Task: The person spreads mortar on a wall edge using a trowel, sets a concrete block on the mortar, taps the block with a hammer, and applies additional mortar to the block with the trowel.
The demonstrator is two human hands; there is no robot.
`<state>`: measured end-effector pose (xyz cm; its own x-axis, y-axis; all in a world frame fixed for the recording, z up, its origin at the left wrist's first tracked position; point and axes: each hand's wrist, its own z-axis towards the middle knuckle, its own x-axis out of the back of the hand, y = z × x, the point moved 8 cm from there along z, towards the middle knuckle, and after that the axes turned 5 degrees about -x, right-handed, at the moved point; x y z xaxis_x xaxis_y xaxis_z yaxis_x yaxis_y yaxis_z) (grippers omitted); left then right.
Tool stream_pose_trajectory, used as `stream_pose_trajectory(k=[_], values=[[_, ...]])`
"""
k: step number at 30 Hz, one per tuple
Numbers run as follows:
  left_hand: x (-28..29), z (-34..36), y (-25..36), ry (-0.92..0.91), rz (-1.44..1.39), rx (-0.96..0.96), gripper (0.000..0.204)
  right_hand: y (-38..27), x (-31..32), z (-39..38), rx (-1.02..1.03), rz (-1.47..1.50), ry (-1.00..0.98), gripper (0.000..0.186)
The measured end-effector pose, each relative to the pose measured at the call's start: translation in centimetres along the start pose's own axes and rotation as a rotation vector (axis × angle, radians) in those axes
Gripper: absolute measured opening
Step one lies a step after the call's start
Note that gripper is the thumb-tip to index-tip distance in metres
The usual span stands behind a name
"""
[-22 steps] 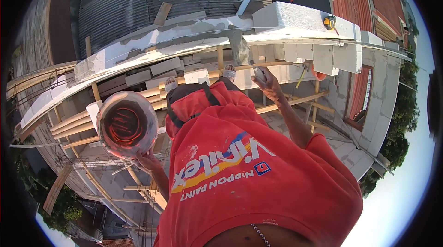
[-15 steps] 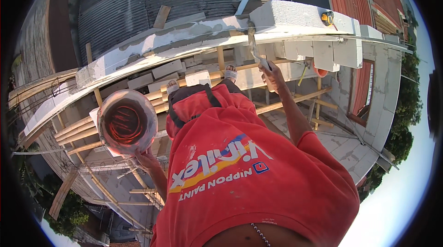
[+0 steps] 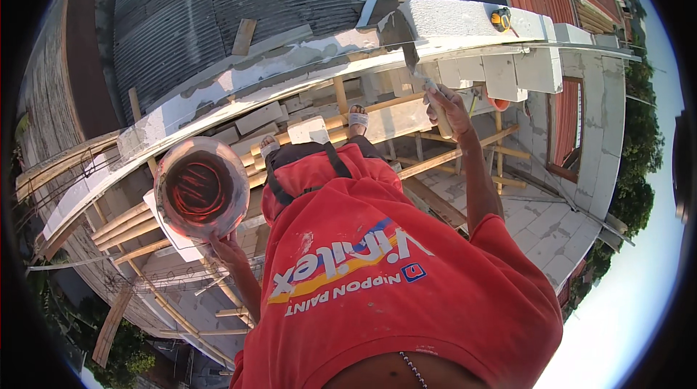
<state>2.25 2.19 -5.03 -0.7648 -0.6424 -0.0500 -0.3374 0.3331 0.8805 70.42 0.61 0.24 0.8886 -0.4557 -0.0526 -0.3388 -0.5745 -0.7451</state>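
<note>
My left hand [image 3: 229, 251] grips a round red bucket [image 3: 202, 187] from below, holding it out over the scaffold at the left. My right hand [image 3: 450, 102] is shut on the handle of a trowel [image 3: 412, 55]. The trowel's blade points up and touches the near end of a white block [image 3: 465, 20] laid on top of the wall. A grey mortar bed [image 3: 290, 66] runs along the wall top [image 3: 181, 116] to the left of that block. My red shirt fills the lower middle of the view.
A yellow tape measure [image 3: 499, 20] lies on the white block. My sandalled feet [image 3: 357, 119] stand on wooden scaffold poles [image 3: 450, 153] beside loose white blocks [image 3: 308, 130]. Corrugated roofing [image 3: 218, 4] lies beyond the wall, and there is a long drop below.
My right hand has lifted the trowel from chest height up to the end of the white block. The bucket in my left hand has stayed nearly still.
</note>
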Motion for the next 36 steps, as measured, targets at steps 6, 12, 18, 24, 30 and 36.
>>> stream_pose_trajectory(k=[6,12,18,24,30,36], values=[[0.6,0.3,-1.7,-0.027,-0.041,0.049,0.056,2.0,1.7,-4.6,-0.039,-0.089,-0.024,0.044],[2.5,-0.2,-2.8,0.011,-0.059,0.039,0.058,-0.2,5.2,-12.3,-0.205,-0.141,0.060,0.047],[1.9,-0.2,-2.8,0.016,-0.081,0.044,0.062,-17.4,2.5,-12.3,0.333,-1.006,0.253,0.043],[1.5,-0.9,-2.3,0.059,-0.086,0.052,0.066,-22.4,-2.2,-4.2,0.822,-1.928,0.216,0.050],[2.6,-0.7,-3.0,0.051,-0.072,0.058,0.067,-23.0,-2.3,-1.2,1.320,-2.261,0.177,0.060],[2.7,-0.4,-4.1,0.023,-0.092,0.100,0.067,-27.8,-2.8,-4.9,1.174,-2.464,0.108,0.057]])
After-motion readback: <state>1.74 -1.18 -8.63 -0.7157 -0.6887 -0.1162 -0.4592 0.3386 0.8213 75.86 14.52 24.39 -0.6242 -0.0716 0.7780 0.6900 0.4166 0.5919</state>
